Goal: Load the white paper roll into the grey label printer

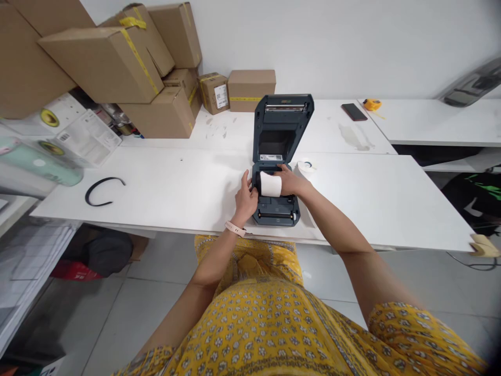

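A dark grey label printer (275,219) stands on the white table with its lid (276,130) raised. A white label roll (271,185) sits in the printer's open bay. My right hand (291,181) is closed on the roll's right end, fingers reaching behind it and partly hidden. My left hand (246,198), wearing a pink wristband, grips the printer's left side wall. Its thumb bends over the edge close to the roll's left end. Just right of the printer lies a small white round piece with a dark ring (307,166).
Cardboard boxes (156,112) are stacked at the back left, beside a mint-green bottle (43,162). A black headband (94,190) lies on the left. A phone (354,112) and a yellow tape measure (371,104) rest at the back right. The table's front edge (391,245) is near my body.
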`<state>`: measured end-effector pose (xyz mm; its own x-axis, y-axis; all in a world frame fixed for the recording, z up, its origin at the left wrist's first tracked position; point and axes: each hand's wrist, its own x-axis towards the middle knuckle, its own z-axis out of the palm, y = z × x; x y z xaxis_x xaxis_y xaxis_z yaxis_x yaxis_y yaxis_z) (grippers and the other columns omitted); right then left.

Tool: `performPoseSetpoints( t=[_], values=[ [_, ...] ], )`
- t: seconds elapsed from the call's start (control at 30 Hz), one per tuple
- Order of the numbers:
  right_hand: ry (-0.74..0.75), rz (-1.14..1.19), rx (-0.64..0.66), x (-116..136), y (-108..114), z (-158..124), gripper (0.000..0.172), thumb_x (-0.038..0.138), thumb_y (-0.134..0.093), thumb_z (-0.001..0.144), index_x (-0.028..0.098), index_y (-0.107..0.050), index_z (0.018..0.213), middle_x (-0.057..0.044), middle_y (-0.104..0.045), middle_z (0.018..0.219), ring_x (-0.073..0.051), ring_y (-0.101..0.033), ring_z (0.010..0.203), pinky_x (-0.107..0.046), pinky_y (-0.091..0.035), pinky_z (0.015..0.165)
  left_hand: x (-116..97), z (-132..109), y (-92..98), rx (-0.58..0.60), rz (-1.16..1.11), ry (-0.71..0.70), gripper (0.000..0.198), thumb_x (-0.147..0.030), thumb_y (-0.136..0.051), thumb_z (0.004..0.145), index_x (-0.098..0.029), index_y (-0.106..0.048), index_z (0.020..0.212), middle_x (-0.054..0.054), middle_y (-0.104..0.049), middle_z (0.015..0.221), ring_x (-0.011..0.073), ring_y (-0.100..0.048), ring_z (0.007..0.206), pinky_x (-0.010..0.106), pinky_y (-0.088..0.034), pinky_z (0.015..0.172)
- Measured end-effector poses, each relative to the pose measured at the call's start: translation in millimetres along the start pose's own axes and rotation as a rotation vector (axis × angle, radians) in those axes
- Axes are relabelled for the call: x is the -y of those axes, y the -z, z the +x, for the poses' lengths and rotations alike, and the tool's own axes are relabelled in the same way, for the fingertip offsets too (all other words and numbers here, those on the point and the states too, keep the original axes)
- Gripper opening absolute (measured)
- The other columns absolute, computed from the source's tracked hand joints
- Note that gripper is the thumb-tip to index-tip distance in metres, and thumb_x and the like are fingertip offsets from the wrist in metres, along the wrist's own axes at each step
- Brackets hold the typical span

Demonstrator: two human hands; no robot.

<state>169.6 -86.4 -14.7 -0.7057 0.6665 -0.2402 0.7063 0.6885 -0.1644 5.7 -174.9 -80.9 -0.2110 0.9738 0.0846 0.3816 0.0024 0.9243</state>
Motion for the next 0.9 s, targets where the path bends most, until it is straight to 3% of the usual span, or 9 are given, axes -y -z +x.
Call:
performPoseSetpoints(
  t=[0.1,0.2,0.33,0.43,0.53,0.63,0.73,0.8,0.9],
  values=[
    [0.036,0.053,-0.050,-3.4,5.9,-2.0,0.029,0.026,-0.074,0.078,0.017,-0.072,0.105,-0.019,-0.075,0.103,-0.040,-0.066,0.110,-0.057,-0.033,0.119,0.0,0.2,0.0,-0.004,-0.013,0.002,0.074,-0.017,-0.057,0.091,-0.031,-0.035,0.159,0.011,-0.064,0.149,0.0292,-0.073,0.115,0.053,-0.048,0.110],
    [0.154,0.233,-0.117,-18.9,17.0,-22.7,0.030,0.037,-0.071,0.083,0.018,-0.071,0.105,-0.015,-0.075,0.109,-0.034,-0.068,0.105,-0.053,-0.046,0.107,0.2,-0.6,-0.1,-0.006,-0.041,0.015,0.072,-0.019,-0.059,0.091,-0.032,-0.037,0.158,0.011,-0.065,0.148,0.0296,-0.072,0.116,0.054,-0.048,0.111],
    [0.254,0.836,-0.463,-58.1,14.9,-89.7,0.044,0.057,-0.084,0.071,0.027,-0.067,0.098,-0.007,-0.072,0.108,-0.027,-0.069,0.101,-0.047,-0.054,0.100,1.2,-1.7,-0.5,-0.015,-0.044,-0.004,0.068,-0.023,-0.060,0.093,-0.031,-0.039,0.157,0.012,-0.064,0.149,0.0302,-0.070,0.122,0.054,-0.046,0.114],
    [0.079,1.048,-0.692,-88.1,-8.8,-144.9,0.045,0.054,-0.093,0.059,0.031,-0.063,0.084,-0.004,-0.070,0.093,-0.028,-0.070,0.096,-0.051,-0.054,0.106,1.8,-1.8,-0.7,-0.024,-0.054,-0.022,0.066,-0.025,-0.060,0.093,-0.032,-0.041,0.156,0.010,-0.065,0.148,0.0300,-0.068,0.127,0.054,-0.046,0.114],
    [-0.281,1.016,-0.630,-109.3,-40.1,-173.1,0.044,0.053,-0.092,0.059,0.032,-0.068,0.090,-0.005,-0.072,0.101,-0.031,-0.070,0.101,-0.052,-0.057,0.098,1.4,-1.6,-1.0,-0.018,-0.046,-0.023,0.065,-0.025,-0.059,0.093,-0.031,-0.041,0.156,0.011,-0.065,0.148,0.0302,-0.068,0.126,0.055,-0.046,0.115],
    [-0.489,0.933,-0.522,-121.3,-66.7,-167.2,0.045,0.052,-0.090,0.057,0.029,-0.069,0.089,-0.006,-0.073,0.101,-0.031,-0.070,0.101,-0.049,-0.058,0.093,0.8,-1.7,-1.1,-0.016,-0.035,-0.009,0.065,-0.024,-0.059,0.094,-0.030,-0.041,0.156,0.012,-0.064,0.148,0.0305,-0.068,0.126,0.057,-0.045,0.117],
    [-0.553,0.937,-0.465,-127.7,-82.9,-148.9,0.048,0.051,-0.088,0.056,0.025,-0.068,0.091,-0.006,-0.074,0.091,-0.027,-0.070,0.086,-0.043,-0.060,0.079,1.2,-0.9,0.3,-0.007,-0.060,-0.004,0.065,-0.024,-0.060,0.094,-0.030,-0.041,0.156,0.013,-0.063,0.149,0.0302,-0.066,0.131,0.057,-0.044,0.119],
    [-0.546,0.956,-0.419,-131.9,-86.5,-143.0,0.056,0.052,-0.086,0.060,0.023,-0.071,0.106,-0.007,-0.075,0.093,-0.026,-0.070,0.083,-0.044,-0.061,0.077,2.8,1.2,2.8,0.021,-0.118,-0.004,0.064,-0.026,-0.062,0.094,-0.030,-0.042,0.155,0.012,-0.063,0.149,0.0294,-0.062,0.137,0.055,-0.044,0.120],
    [-0.462,0.977,-0.436,-141.0,-81.5,-145.5,0.075,0.053,-0.087,0.064,0.027,-0.067,0.131,-0.012,-0.074,0.126,-0.032,-0.071,0.113,-0.051,-0.058,0.101,6.9,6.6,7.6,0.076,-0.229,0.003,0.064,-0.032,-0.069,0.091,-0.029,-0.047,0.151,0.012,-0.067,0.144,0.0289,-0.061,0.139,0.053,-0.047,0.119]
  ],
)
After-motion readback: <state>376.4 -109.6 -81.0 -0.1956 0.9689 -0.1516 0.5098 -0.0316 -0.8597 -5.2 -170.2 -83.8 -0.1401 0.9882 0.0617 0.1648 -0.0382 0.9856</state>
